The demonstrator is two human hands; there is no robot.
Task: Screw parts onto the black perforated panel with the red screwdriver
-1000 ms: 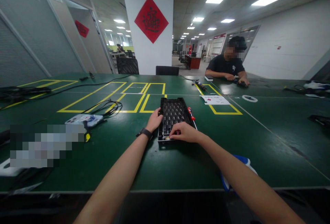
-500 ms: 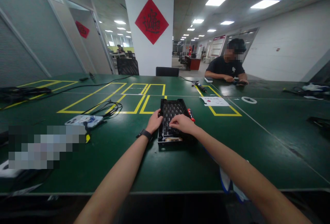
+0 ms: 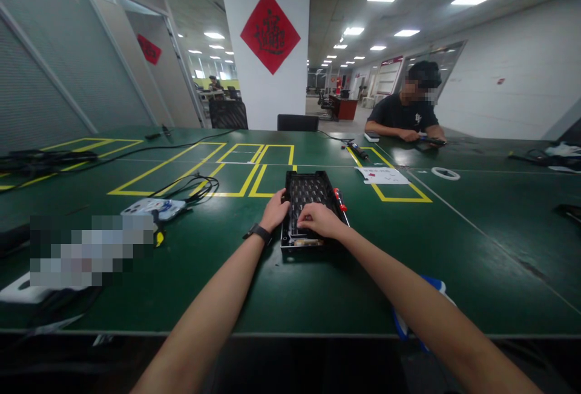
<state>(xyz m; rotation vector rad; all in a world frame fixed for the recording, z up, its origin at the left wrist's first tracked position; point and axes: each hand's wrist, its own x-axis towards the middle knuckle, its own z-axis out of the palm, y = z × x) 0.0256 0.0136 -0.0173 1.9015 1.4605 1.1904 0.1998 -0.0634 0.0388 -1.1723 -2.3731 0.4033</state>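
A black case [image 3: 308, 187] with rows of small shiny slots or parts lies on the green table, its long side pointing away from me. My left hand [image 3: 275, 211] grips its left edge, the thumb on the rim. Over the near half of the case is my right hand [image 3: 320, 219], its thumb and fingers pinched together; whatever they hold is too small to make out. A light strip [image 3: 308, 242] shows along the near end of the case. Beside the right edge lies a red tool [image 3: 340, 199], partly hidden by the case.
On the left lie a phone [image 3: 175, 207], tangled black cables [image 3: 204, 187] and a blurred-out object. Farther right are a white paper [image 3: 385, 176], a dark tool [image 3: 359, 151] and a tape ring [image 3: 445, 174]. Another person [image 3: 406, 112] sits at the far right. Blue-and-white items lie under my right forearm.
The view has shifted slightly, so the scene sits a little farther right and higher. Both hands remain at the case, with my right hand still pinched over its near half.
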